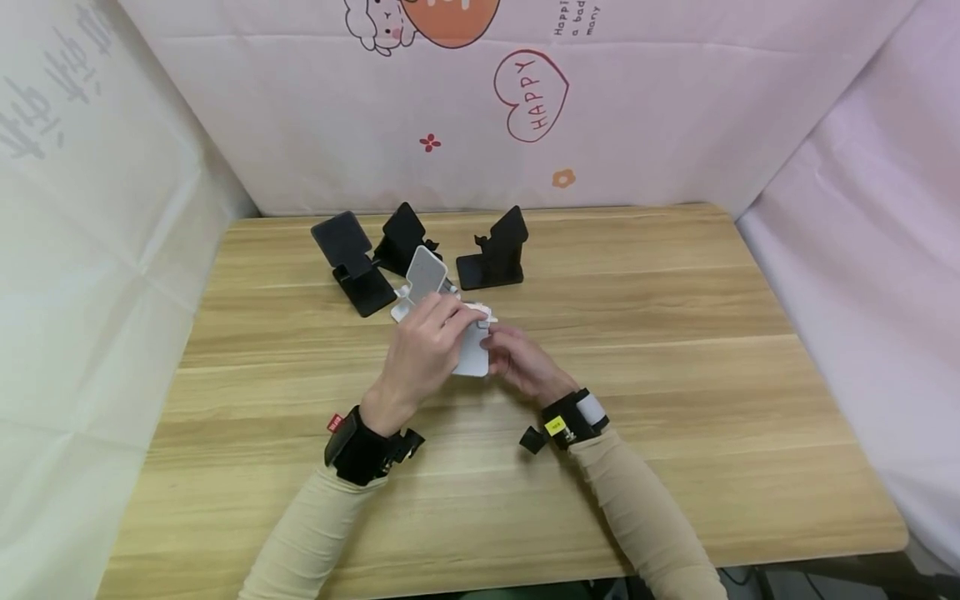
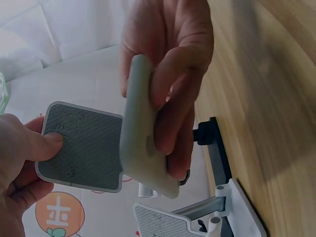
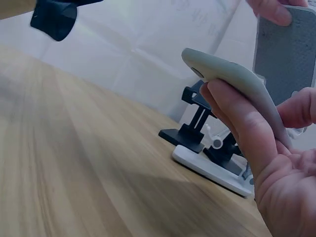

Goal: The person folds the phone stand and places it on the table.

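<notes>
Operating remotely, I hold a white, rounded-rectangular plastic stand point(image 1: 471, 358) with a grey textured pad point(image 2: 86, 148) between the left hand point(image 1: 420, 346) and right hand point(image 1: 527, 365), both narrowly curled and gripping it; I judge it light, stiff and slick-backed, best pinched edgewise.

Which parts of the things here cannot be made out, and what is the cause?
Head: held white stand, partly covered by the left hand.
Head: other white stand, base partly behind the left hand.
Head: orange print, cut off by the top edge.
Left wrist: greenish item, cut off by the left edge; too little shows to name it.
</notes>
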Demonstrator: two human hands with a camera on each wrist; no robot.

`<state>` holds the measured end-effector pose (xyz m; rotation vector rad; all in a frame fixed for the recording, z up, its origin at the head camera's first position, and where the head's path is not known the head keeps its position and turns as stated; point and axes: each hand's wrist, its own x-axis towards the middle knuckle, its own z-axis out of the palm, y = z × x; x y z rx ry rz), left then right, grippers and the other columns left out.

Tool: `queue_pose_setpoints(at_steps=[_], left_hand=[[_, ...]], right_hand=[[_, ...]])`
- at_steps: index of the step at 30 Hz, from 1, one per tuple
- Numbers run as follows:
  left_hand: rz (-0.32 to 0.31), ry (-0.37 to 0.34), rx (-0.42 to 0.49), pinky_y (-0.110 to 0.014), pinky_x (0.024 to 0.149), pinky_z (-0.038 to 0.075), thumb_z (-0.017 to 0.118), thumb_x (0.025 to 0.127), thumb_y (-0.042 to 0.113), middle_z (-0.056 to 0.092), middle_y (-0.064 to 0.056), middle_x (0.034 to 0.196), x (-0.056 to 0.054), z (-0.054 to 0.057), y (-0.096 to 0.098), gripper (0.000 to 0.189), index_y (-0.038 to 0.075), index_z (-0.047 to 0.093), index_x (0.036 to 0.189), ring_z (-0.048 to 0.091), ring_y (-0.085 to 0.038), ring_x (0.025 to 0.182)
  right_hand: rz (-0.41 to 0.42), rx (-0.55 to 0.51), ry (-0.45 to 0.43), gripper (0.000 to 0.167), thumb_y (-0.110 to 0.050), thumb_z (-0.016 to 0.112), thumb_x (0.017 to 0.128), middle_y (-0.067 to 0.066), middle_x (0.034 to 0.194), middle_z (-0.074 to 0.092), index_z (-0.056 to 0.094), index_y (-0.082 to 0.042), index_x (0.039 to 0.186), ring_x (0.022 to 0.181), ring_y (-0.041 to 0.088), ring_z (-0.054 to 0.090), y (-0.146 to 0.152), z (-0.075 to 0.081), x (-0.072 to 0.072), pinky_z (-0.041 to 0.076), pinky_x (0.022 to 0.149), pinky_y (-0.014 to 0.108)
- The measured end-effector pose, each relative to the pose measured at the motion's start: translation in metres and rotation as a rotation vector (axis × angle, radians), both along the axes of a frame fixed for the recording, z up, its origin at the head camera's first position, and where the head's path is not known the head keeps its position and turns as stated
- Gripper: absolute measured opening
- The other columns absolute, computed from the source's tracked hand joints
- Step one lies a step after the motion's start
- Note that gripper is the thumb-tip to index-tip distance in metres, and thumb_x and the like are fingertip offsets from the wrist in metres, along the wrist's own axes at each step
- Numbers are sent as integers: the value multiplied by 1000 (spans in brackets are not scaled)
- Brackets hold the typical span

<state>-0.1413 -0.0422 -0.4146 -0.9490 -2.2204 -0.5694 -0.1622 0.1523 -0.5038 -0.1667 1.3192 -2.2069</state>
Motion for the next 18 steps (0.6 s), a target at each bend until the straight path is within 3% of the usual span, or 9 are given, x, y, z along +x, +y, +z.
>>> queue_pose_setpoints(at_steps=[7, 14, 18], left_hand=[[-3, 12, -19, -32, 83, 58, 72, 80, -14, 72, -9, 96, 3, -4, 3, 29, 5, 78, 101, 65, -24, 90], [-34, 3, -12, -32, 85, 59, 73, 79, -14, 72, -8, 95, 5, -9, 2, 30, 6, 79, 100, 67, -23, 91], [-51, 3, -14, -29, 79, 58, 70, 79, -16, 72, -7, 94, 6, -10, 2, 32, 6, 80, 100, 65, -21, 87]], right_hand=[[-3, -20, -14, 38, 6, 41, 97, 11, 108, 65, 50, 8, 133, 74, 12, 69, 5, 1, -1, 55, 57, 13], [-27, -62, -23, 32, 4, 41, 99, 8, 108, 68, 65, -5, 119, 78, 12, 69, 8, 3, -2, 55, 58, 13], [-34, -72, -21, 31, 1, 38, 105, 8, 106, 68, 67, -5, 115, 78, 11, 69, 8, 6, -3, 55, 59, 14]])
